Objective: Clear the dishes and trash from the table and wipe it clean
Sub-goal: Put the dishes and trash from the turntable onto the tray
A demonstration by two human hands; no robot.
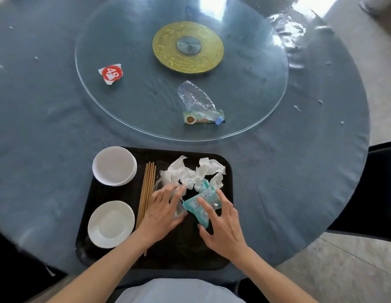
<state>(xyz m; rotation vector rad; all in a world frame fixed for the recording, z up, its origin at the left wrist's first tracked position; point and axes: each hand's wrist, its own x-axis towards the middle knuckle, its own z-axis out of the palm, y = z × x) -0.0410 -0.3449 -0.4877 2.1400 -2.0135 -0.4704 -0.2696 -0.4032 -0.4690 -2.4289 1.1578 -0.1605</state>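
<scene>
Round blue table (59, 119), glass turntable (133, 110) beyond hands. Left hand (163, 212) and right hand (222, 226) spread open, pressing teal wrappers (199, 201) onto black tray (107, 258). Crushed bottle (198, 101), red lid (111, 73) lie farther out. Advice: bunch trash compactly, avoid chopsticks (147, 189) beside left hand.

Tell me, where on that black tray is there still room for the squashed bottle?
The tray has bare room along its near edge, below both hands, and between the bowls and the plates. Its far right part is crowded with tissues, a teal wrapper and chopsticks.
</scene>
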